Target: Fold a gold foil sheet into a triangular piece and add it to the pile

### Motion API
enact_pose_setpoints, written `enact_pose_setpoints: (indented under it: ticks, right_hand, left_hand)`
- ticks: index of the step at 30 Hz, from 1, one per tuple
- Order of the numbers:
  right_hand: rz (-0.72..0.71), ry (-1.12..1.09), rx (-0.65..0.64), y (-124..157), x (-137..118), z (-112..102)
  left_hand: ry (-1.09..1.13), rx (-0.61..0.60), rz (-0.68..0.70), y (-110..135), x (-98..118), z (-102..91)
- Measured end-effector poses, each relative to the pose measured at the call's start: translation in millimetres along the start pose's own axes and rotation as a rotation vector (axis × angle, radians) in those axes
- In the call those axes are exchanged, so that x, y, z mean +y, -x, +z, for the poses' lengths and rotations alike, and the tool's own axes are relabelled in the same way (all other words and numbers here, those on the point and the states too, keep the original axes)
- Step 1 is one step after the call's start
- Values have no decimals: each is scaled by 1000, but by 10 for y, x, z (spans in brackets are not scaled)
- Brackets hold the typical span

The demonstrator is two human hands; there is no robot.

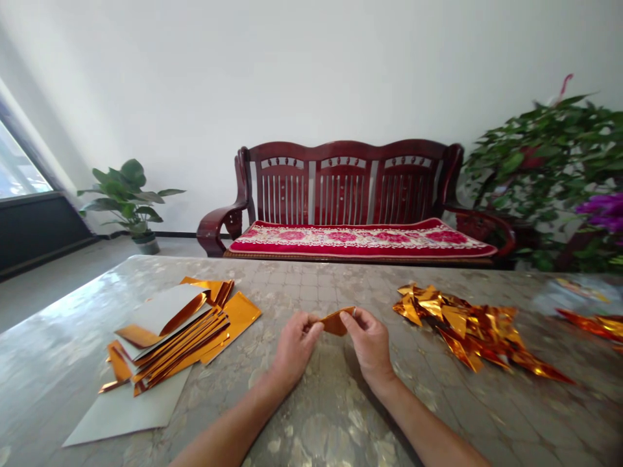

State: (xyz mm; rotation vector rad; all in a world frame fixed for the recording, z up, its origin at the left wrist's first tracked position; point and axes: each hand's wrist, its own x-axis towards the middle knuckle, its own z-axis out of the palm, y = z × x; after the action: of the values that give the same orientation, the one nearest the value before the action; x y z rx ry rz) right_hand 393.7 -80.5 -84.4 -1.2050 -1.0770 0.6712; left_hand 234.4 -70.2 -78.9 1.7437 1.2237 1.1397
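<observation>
**Head view, hands:** I read the left hand (294,347) and right hand (370,344) as close together, both pinching a folded piece of gold foil (335,322) between them, just above the counter (311,285); a ring (354,312) sits on a right-hand finger.

**Edges and open room:** I have bare counter between the hands and the far edge; a stack of gold foil strips (180,337) lies left of the hands, well clear, on a white card sheet (124,405) that reaches near the counter's front left; a pile of folded foil triangles (467,331) lies just right of the right hand; more orange-gold foil (591,324) sits at the right edge of my view.

**Containers:** A grey pot (146,244) holds a broad-leaved plant (124,198) on the floor (58,285).

**Surface:** I see a glossy, mottled grey cover on the counter.

**Room:** A dark red wooden settee (341,188) with a red floral cushion (360,239) stands against a white wall (243,78); a leafy plant (545,155) with purple flowers (603,211) stands right; a window (19,165) shows left.
</observation>
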Motion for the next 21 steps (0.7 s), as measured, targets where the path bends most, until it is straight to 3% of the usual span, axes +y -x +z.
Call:
enact_pose_setpoints:
  ticks: [2,4,12,17,21]
  right_hand:
    - [42,-62,-21,4,-16,11]
    - [61,-75,-48,22,-30,31]
    - [89,-193,-204,72,-23,35]
    - [208,-281,-154,41,33,-6]
    - [236,-291,-189,32,51,0]
  left_hand:
    - [-98,10,115,13,12,-1]
    - [-100,12,133,17,9,11]
    - [195,71,-98,-20,11,45]
    - [360,4,-184,-17,15,41]
    - [381,-24,-202,9,13,56]
